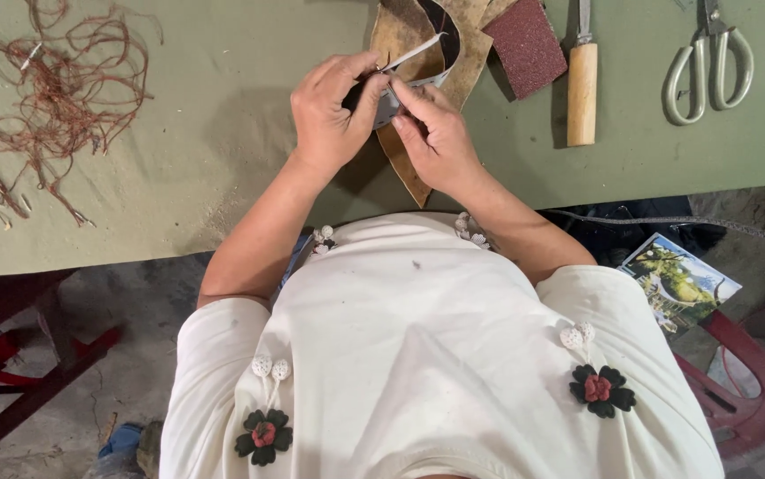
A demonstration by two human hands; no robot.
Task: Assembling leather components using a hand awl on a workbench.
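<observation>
Leather piece [418, 173], one, tan and suede-like, curved strip shape, lies on the green worktable [178, 168] and runs up under both hands to the table's far edge. Left hand [333, 111] pinches closed on a small grey-white strip [400, 84] lying over the leather; right hand [435, 133] grips the same strip from the other side, fingertips touching the left's. Both hands cover the middle of the leather, so what is under them cannot be told. Right of the leather: one dark red sanding block [526, 44], just beside it; one wooden-handled tool [582, 84]; one pair of grey scissors [709, 66], well apart. Left of the leather, well apart: one tangle of reddish-brown thread scraps [58, 98].
</observation>
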